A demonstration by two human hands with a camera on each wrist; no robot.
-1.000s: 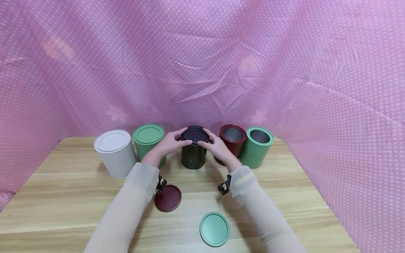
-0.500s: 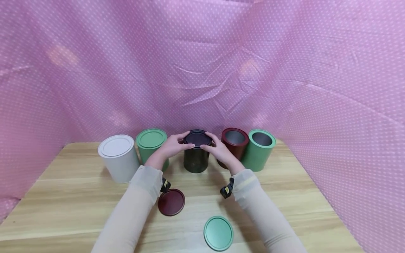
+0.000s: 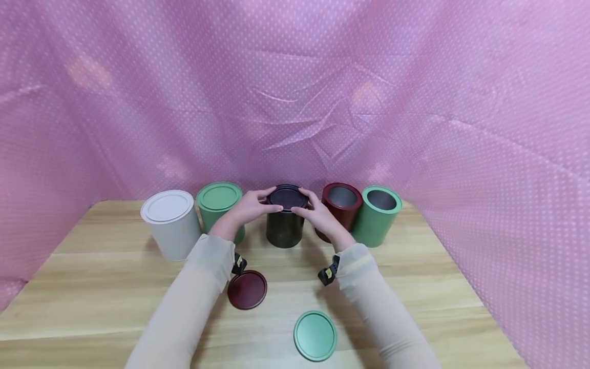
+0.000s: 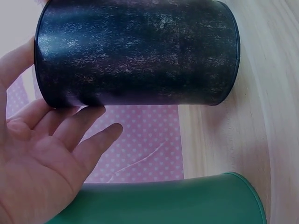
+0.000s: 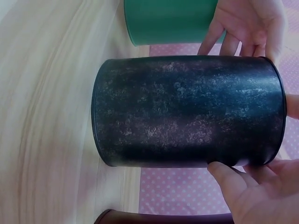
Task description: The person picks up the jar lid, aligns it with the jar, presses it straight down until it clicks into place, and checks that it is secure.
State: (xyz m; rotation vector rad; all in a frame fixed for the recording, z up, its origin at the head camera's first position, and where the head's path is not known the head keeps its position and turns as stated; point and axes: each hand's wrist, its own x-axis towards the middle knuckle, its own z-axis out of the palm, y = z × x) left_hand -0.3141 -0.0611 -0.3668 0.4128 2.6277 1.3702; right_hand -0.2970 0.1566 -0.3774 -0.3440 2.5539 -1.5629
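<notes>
The black tin [image 3: 285, 225] is held upright on the table [image 3: 415, 287] between both hands. Its lid [image 3: 287, 197] is gripped at the rim by the curled fingers of the left hand [image 3: 249, 209] and right hand [image 3: 318, 215]. A closed green tin [image 3: 216, 202] stands just beside the left hand; an open red tin [image 3: 340, 205] just beside the right.

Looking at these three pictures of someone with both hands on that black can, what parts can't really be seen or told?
- Inside of the black speckled metal can: its dark lid covers it in every view.
- Bottoms of the open dark red can and open green can: too dim in the head view.
- Left hand thumb: behind the can in the left wrist view.
- Right hand palm: cut off by the right wrist view's edge.
</notes>
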